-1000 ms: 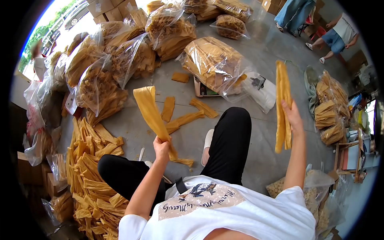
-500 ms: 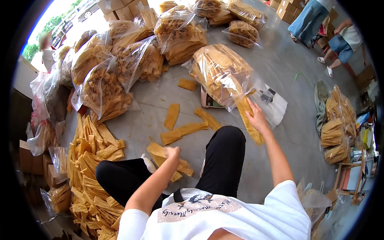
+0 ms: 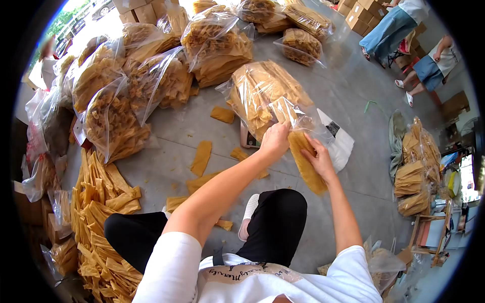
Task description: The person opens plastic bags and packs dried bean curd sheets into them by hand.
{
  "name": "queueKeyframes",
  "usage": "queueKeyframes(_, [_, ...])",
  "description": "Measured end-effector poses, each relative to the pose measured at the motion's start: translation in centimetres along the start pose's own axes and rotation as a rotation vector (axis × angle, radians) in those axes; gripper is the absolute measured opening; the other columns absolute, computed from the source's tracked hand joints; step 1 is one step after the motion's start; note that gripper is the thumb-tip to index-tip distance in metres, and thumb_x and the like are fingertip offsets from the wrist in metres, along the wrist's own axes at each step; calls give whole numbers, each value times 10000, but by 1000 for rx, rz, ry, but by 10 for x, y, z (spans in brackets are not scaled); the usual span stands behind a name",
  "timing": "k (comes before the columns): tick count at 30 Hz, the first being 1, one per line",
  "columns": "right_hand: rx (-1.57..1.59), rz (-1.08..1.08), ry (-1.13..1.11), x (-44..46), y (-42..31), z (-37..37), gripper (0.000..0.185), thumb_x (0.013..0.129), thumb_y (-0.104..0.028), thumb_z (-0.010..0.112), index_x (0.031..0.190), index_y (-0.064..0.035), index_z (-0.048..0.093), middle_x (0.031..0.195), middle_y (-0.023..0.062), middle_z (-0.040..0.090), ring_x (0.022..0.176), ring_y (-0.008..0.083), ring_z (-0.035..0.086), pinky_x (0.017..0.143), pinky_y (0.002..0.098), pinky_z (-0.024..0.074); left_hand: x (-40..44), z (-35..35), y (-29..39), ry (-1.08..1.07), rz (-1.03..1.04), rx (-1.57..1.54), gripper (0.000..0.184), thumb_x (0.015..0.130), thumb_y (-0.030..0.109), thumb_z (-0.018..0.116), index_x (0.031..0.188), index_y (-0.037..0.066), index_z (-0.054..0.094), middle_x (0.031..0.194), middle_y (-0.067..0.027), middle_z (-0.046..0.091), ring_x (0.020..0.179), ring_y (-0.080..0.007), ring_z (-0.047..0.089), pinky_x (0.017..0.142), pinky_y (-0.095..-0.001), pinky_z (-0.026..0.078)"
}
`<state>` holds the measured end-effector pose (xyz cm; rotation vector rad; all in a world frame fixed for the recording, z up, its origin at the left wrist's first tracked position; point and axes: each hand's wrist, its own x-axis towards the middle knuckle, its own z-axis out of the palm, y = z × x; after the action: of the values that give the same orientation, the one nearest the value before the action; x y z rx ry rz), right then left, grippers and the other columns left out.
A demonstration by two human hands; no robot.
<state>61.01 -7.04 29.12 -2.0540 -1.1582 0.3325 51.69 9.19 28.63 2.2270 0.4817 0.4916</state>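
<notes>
A clear plastic bag (image 3: 268,91) packed with flat, yellow-brown dried strips, which look like dried tofu skin, lies on a scale (image 3: 247,139), mostly hidden under it. Its mouth faces me. My left hand (image 3: 276,140) is closed at the mouth, gripping the bag's edge. One dried strip (image 3: 305,169) slants down from the mouth, its upper end at the plastic. My right hand (image 3: 321,159) grips this strip from the right side, thumb and fingers around it. Loose strips (image 3: 202,157) lie on the floor below my left forearm.
A big heap of loose strips (image 3: 98,217) lies on the left. Filled bags (image 3: 116,116) are piled behind it and along the back. More bundles (image 3: 411,179) stand at right near a wooden rack (image 3: 434,227). Two people (image 3: 394,30) are at the upper right, another person (image 3: 45,65) at far left.
My left hand has moved from the loose strips on the floor up to the bag's mouth. My right hand still holds the strip. The view has shifted slightly to the right.
</notes>
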Motion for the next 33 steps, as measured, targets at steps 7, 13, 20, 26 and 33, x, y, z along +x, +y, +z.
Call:
queueKeyframes(7, [307, -9, -26, 72, 5, 33, 543, 775, -118, 638, 1254, 46, 443, 1175, 126, 549, 1031, 168, 535, 883, 280, 414, -8, -5, 6, -18, 178, -25, 61, 738, 3, 482, 798, -8, 488, 805, -207, 560, 766, -417, 539, 647, -475, 416])
queueKeyframes(13, [894, 219, -26, 134, 55, 82, 678, 737, -89, 637, 1338, 20, 341, 1018, 48, 490, 902, 121, 480, 850, 256, 402, -7, -9, 6, 30, 120, -22, 67, 789, 60, 495, 797, -5, 505, 761, -202, 566, 734, -404, 548, 633, -468, 425])
queueKeyframes(20, [354, 283, -278, 24, -11, 9, 782, 784, -119, 656, 1401, -41, 183, 848, 36, 572, 790, 89, 533, 724, 225, 445, -22, -20, 11, 39, 115, 43, 150, 837, 162, 517, 796, 18, 517, 769, -150, 546, 748, -358, 554, 646, -438, 444])
queueKeyframes(26, [858, 251, 200, 43, 47, 63, 255, 828, -191, 606, 988, -4, 538, 799, 78, 605, 550, 153, 578, 453, 257, 452, -24, -7, 17, -9, 133, -22, 105, 829, 101, 484, 834, -4, 483, 793, -163, 539, 803, -359, 546, 676, -442, 440])
queueKeyframes(33, [727, 303, 253, 130, 13, 118, 218, 854, -192, 578, 915, 16, 558, 707, 121, 621, 521, 179, 600, 436, 262, 473, -20, -20, 13, -144, 126, 2, 89, 755, -17, 457, 842, -13, 444, 798, -207, 549, 804, -405, 547, 676, -469, 434])
